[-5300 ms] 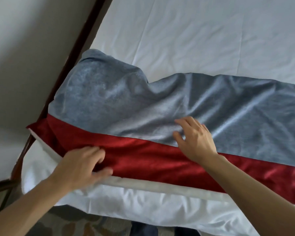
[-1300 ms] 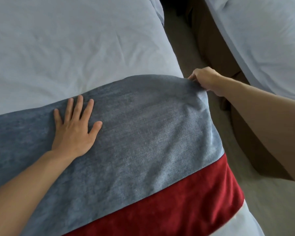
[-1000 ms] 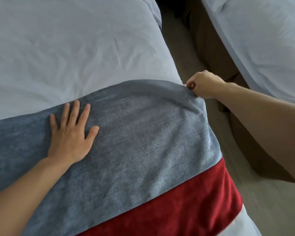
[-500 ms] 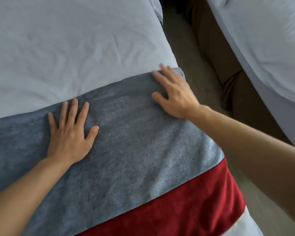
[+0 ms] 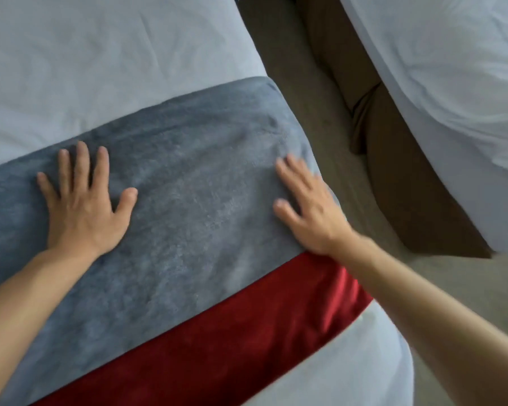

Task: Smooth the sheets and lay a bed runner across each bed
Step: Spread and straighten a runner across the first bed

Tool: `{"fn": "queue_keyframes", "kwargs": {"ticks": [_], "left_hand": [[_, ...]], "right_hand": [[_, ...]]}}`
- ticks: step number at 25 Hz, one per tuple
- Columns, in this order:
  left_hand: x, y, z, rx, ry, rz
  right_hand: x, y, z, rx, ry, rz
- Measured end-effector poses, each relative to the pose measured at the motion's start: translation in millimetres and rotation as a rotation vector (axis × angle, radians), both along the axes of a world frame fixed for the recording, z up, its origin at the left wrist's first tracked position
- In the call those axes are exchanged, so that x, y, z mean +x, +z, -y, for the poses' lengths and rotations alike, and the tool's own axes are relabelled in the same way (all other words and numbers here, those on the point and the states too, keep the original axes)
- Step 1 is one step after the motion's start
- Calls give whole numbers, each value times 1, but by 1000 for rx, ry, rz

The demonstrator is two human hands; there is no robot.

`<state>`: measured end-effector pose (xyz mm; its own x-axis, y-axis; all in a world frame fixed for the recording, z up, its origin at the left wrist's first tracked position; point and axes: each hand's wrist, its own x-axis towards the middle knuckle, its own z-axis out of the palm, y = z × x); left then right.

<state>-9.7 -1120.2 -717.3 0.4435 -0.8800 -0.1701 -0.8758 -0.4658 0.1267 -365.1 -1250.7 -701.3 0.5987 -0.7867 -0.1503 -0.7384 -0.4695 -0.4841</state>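
Observation:
A grey bed runner [image 5: 194, 183] with a red band [image 5: 247, 326] along its near edge lies across the white sheet [image 5: 106, 63] of the bed in front of me. My left hand [image 5: 82, 200] lies flat on the grey part, fingers spread. My right hand [image 5: 308, 206] presses flat on the runner near the bed's right edge, fingers straight and pointing up-left; it is blurred. The runner's right end drapes over the side of the bed.
A second bed with a white sheet [image 5: 452, 83] and a brown skirt [image 5: 399, 177] stands to the right. A strip of beige carpet [image 5: 314, 121] runs between the two beds. White sheet shows below the red band at the bed's near corner [image 5: 349, 367].
My right hand let go of the runner's far right corner, then slid flat down the runner along the bed's right edge towards me. My left hand has stayed flat in place.

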Motion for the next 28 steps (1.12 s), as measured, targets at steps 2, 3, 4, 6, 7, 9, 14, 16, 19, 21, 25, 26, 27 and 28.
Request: {"fn": "queue_keyframes", "kwargs": {"ticks": [2, 3, 4, 6, 7, 9, 14, 16, 19, 21, 25, 26, 27, 28], "left_hand": [[-35, 3, -1, -4, -89, -5], [-58, 5, 0, -10, -156, -7], [-85, 9, 0, -16, -227, -28], [-144, 15, 0, -48, -367, -105], [-176, 18, -4, -62, -454, -138], [-232, 18, -23, -34, -681, -133], [-191, 7, -61, 10, -720, -37], [-149, 12, -74, 17, -573, -8], [-122, 21, -119, 9, -458, -15], [-104, 21, -162, 30, -421, -20], [-24, 14, -245, 53, -194, -4], [-3, 13, -263, 47, -164, -5], [19, 12, -283, 41, -133, -2], [41, 13, -304, 42, -103, -1]], "right_hand": [[-43, -19, -26, 101, -89, -91], [-57, -25, -25, 229, -240, -116], [-67, -25, -20, 355, -407, -144], [-68, -8, -27, 293, -546, -87], [-60, 4, -40, 147, -480, 6], [-45, 16, -82, -2, -231, 89], [-98, -14, -106, 173, -483, -178], [-94, 2, -98, 146, -640, -218], [-7, 31, -123, -195, -308, -43], [76, 37, -167, -170, -54, 8], [204, 4, -260, -121, 161, -187], [227, -2, -279, -115, 164, -226], [251, -5, -300, -105, 183, -244], [274, -6, -322, -103, 220, -249]]}}
